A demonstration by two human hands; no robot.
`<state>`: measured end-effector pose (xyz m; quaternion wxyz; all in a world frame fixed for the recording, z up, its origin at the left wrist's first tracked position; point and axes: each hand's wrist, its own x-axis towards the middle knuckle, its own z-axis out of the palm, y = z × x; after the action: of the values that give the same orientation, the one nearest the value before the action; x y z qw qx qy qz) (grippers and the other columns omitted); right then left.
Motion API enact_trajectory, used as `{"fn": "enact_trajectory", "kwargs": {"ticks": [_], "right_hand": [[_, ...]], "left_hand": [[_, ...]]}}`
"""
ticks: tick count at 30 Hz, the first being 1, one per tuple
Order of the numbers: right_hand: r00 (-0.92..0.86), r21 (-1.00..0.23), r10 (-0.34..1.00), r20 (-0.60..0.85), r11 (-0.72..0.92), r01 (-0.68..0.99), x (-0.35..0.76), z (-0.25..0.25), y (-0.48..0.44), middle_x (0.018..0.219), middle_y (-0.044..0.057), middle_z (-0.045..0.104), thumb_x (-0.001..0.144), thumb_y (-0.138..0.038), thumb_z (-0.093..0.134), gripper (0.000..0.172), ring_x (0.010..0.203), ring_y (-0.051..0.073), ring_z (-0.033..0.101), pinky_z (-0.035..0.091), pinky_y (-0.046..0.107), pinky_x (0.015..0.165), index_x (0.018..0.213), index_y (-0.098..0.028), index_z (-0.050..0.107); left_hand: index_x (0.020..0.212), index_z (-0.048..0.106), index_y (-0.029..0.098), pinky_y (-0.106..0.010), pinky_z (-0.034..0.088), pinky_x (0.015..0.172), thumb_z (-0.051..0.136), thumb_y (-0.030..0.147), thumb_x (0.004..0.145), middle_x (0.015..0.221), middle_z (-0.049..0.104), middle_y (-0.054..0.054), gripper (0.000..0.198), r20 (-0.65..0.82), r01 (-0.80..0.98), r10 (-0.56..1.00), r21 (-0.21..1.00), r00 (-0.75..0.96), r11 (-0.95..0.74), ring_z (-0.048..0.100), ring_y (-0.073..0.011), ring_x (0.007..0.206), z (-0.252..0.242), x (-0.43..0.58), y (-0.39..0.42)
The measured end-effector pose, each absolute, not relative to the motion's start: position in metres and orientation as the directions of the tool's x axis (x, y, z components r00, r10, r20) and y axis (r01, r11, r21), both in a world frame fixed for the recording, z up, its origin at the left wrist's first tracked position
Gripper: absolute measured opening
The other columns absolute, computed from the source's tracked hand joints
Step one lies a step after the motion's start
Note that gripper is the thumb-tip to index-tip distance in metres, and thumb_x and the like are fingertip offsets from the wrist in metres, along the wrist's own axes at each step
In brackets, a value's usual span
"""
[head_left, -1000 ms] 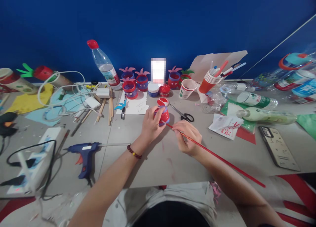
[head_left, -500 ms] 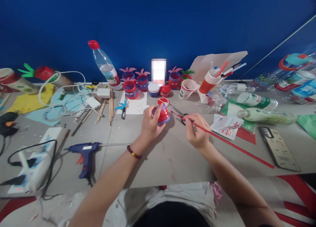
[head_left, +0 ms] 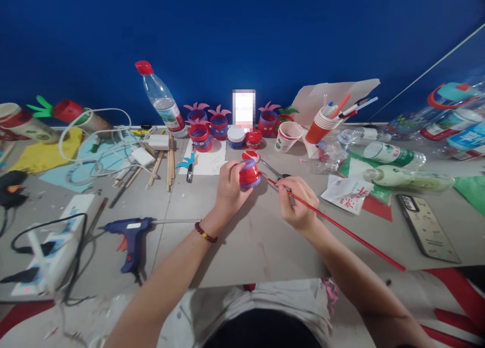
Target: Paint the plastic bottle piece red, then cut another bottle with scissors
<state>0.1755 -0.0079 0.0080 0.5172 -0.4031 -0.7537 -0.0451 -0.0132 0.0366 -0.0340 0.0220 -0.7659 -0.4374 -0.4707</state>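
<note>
My left hand (head_left: 228, 189) is wrapped round a small red cup with a purple band (head_left: 249, 175), held just above the grey table (head_left: 235, 237). My right hand (head_left: 297, 201) pinches a long thin red stick (head_left: 341, 228) whose tip points at the cup's side; the stick runs down to the right across the table. Black-handled scissors (head_left: 279, 176) lie partly behind my right hand. A red-and-white lid (head_left: 250, 156) lies just beyond the cup.
A blue glue gun (head_left: 131, 234) and a power strip (head_left: 49, 252) lie at left among cables and wooden sticks. Decorated cups (head_left: 199, 135), a water bottle (head_left: 162, 100) and a cup of pens (head_left: 322, 121) stand at the back. Bottles and a phone (head_left: 426, 226) lie right.
My right hand swung the red stick away to the right, then brought its tip back toward the cup. My left hand turned the cup slightly.
</note>
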Motion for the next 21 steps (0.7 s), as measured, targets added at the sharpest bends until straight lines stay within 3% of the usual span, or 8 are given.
{"fn": "enact_trajectory", "kwargs": {"ticks": [6, 14, 21], "right_hand": [[-0.182, -0.365, 0.557, 0.811, 0.723, 0.586, 0.168, 0.001, -0.014, 0.079, 0.005, 0.068, 0.086, -0.006, 0.051, 0.021, 0.075, 0.020, 0.065, 0.055, 0.035, 0.071, 0.097, -0.021, 0.060], [-0.192, -0.424, 0.559, 0.807, 0.774, 0.470, 0.153, 0.003, -0.025, 0.079, 0.005, 0.069, 0.086, -0.006, 0.049, 0.023, 0.072, 0.019, 0.066, 0.056, 0.034, 0.066, 0.097, -0.022, 0.061], [-0.158, -0.445, 0.588, 0.793, 0.737, 0.508, 0.156, 0.010, -0.023, 0.076, 0.004, 0.069, 0.088, -0.007, 0.048, 0.020, 0.072, 0.019, 0.067, 0.056, 0.034, 0.067, 0.093, -0.022, 0.061]], "left_hand": [[0.132, 0.043, 0.019, -0.046, 0.053, 0.093, 0.078, 0.014, 0.070, 0.120, 0.052, -0.014, 0.071, 0.733, 0.742, 0.653, 0.328, 0.191, -0.586, 0.056, -0.0288, 0.108, -0.034, -0.012, 0.036], [0.133, 0.042, 0.020, -0.046, 0.051, 0.094, 0.073, 0.009, 0.068, 0.123, 0.052, -0.014, 0.073, 0.695, 0.730, 0.691, 0.365, 0.198, -0.577, 0.054, -0.0288, 0.110, -0.035, -0.011, 0.035], [0.131, 0.045, 0.018, -0.045, 0.051, 0.093, 0.079, 0.014, 0.066, 0.122, 0.052, -0.015, 0.073, 0.715, 0.749, 0.672, 0.334, 0.194, -0.572, 0.054, -0.0300, 0.109, -0.035, -0.012, 0.036]]}}
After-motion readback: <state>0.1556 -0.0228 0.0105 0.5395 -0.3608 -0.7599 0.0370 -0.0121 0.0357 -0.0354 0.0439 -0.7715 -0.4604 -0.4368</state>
